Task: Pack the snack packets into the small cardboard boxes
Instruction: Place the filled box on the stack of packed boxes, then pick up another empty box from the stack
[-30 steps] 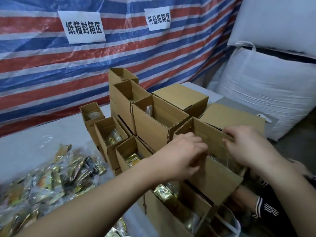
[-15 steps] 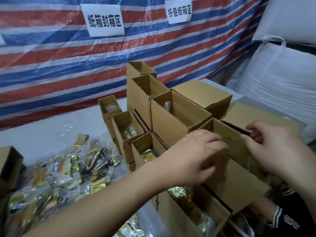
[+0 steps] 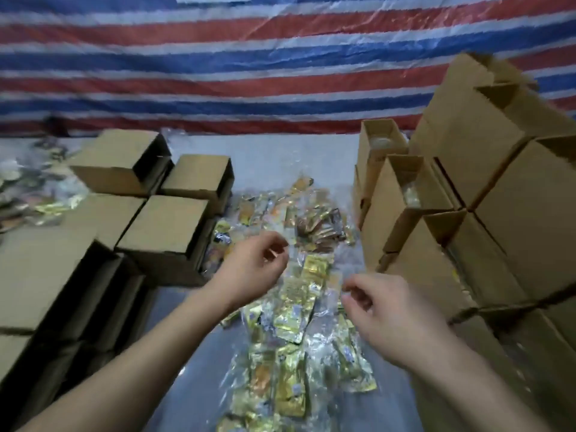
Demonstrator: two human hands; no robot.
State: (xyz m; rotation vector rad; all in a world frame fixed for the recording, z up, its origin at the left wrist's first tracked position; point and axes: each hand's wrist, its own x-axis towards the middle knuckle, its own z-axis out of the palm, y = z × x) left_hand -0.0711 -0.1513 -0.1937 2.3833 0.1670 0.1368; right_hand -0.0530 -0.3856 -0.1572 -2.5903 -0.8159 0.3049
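Head view, frame blurred. My left hand (image 3: 255,269) is above the snack packets (image 3: 296,307), fingers loosely curled, nothing in it. My right hand (image 3: 383,319) is likewise over the pile, fingers loosely curled, holding nothing that I can make out. The packets, gold and clear wrappers, lie strewn on the grey desk (image 3: 271,157) from centre toward 6 o'clock. At 9 o'clock: a group of cardboard boxes lying on their sides (image 3: 162,222). At 3 o'clock: a stack of upright open boxes (image 3: 405,198), with packets visible inside some. At 12 o'clock: a red, white and blue striped tarp (image 3: 249,57).
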